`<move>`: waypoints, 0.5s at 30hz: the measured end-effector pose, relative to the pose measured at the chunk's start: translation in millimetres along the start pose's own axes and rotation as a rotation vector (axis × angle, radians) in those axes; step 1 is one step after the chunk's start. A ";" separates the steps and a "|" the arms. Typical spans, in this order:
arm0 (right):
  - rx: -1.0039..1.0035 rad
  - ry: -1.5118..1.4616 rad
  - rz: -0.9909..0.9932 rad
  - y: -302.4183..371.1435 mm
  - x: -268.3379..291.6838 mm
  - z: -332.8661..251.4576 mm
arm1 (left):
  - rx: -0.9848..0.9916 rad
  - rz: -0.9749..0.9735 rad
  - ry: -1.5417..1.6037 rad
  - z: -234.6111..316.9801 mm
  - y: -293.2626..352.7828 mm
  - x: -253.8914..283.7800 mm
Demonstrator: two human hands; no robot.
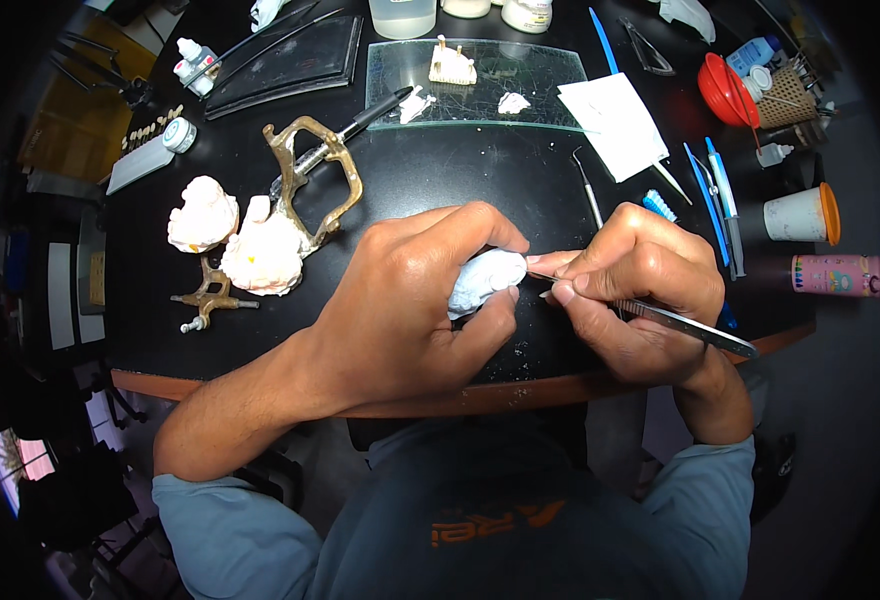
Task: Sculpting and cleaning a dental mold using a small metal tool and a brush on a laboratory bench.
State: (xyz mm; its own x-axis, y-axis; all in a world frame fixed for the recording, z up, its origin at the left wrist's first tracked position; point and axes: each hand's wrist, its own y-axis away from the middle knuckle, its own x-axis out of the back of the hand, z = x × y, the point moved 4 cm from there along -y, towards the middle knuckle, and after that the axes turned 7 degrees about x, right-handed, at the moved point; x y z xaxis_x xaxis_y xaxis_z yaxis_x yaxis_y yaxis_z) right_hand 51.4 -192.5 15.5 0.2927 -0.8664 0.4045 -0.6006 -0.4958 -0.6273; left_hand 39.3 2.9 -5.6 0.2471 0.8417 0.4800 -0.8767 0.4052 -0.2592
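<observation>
My left hand (pixel 415 295) is closed round a small, bluish-white plaster piece (pixel 487 281), thumb below it and index finger above. In my right hand (pixel 650 290) is a pair of slim metal tweezers (pixel 695 325) with a ridged grip, held pen-like. Its narrow end points at the right side of the plaster piece, where my right fingertips come close. Whether the tip touches the plaster is too small to tell. To the left of my left hand lies a brass dental articulator (pixel 352 190) with white plaster casts (pixel 263 250) on it.
A scratched glass plate (pixel 550 80) at the back bears a small cast with pins (pixel 452 66). Right of it lie a white paper pad (pixel 620 125), a thin probe (pixel 590 190) and blue-handled tools (pixel 720 190). A white cup with orange rim (pixel 795 215) stands far right.
</observation>
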 end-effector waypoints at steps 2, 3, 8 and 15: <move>-0.001 -0.011 0.003 0.2 -0.9 0.2 | -0.008 0.012 -0.008 0.9 0.7 0.3; -0.009 -0.017 0.020 0.5 -1.4 0.5 | -0.017 0.024 -0.014 1.7 0.9 0.7; -0.020 -0.022 0.020 0.5 1.0 0.0 | -0.034 0.034 -0.020 3.4 1.7 -0.2; -0.009 -0.049 0.064 1.5 0.3 0.0 | -0.055 0.047 -0.029 2.7 1.5 0.5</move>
State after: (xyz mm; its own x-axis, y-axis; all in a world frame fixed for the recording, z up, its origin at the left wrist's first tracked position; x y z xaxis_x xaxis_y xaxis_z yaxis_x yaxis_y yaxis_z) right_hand 50.6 -193.5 14.7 0.2894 -0.8984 0.3304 -0.6260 -0.4388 -0.6447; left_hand 36.9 3.0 -3.5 0.1932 0.8498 0.4904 -0.8630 0.3850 -0.3271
